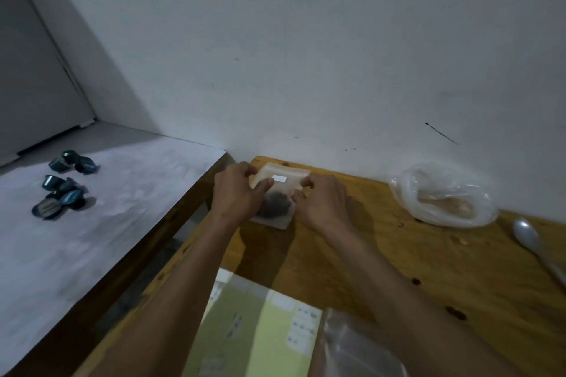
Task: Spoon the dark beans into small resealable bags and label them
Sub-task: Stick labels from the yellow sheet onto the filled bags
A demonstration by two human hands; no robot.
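Observation:
A small clear resealable bag (280,190) with a clump of dark beans in its lower half lies near the far edge of the wooden table (398,269). A white label is stuck near the bag's top. My left hand (237,193) pinches the bag's upper left edge. My right hand (324,202) pinches its upper right edge. A metal spoon (533,245) rests at the right side of the table. A yellow-green label sheet (260,327) lies near me, under my forearms.
A crumpled clear plastic bag (444,196) sits at the back right by the wall. Another clear plastic bag (358,349) lies at the near edge. Several dark blue wrapped packets (62,184) lie on a white surface (92,239) to the left.

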